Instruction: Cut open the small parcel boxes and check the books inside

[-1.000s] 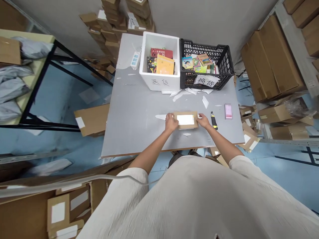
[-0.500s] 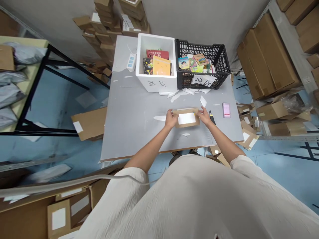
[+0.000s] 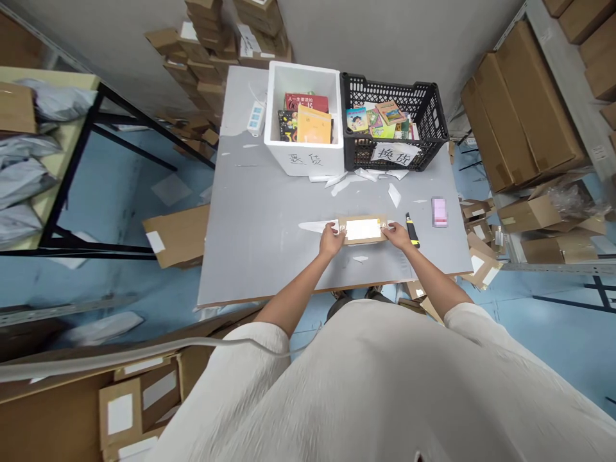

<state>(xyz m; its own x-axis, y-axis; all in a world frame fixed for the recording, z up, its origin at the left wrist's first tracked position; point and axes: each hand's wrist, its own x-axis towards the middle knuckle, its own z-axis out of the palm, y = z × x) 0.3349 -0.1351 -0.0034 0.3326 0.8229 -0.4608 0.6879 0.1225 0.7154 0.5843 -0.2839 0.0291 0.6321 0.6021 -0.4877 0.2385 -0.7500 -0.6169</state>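
Observation:
A small brown cardboard box (image 3: 363, 240) with a white label on its top face is between my two hands, over the front part of the grey table. My left hand (image 3: 332, 239) is closed on its left end. At the right end my right hand (image 3: 396, 235) grips it with thumb and fingers. Just right of that hand lies a black and yellow utility knife (image 3: 412, 230). A white paper scrap (image 3: 312, 226) sits beside my left hand, and a smaller scrap (image 3: 360, 259) is in front of the box.
At the table's back stand a white foam box (image 3: 304, 160) and a black plastic crate (image 3: 394, 154), both holding books. A pink-screened phone (image 3: 439, 212) lies at the right, a power strip (image 3: 256, 118) at the back left. Cardboard boxes (image 3: 522, 115) crowd the right side.
The box has tilted so its labelled face shows more fully from above. My right hand has shifted slightly, and the utility knife is now in fuller view.

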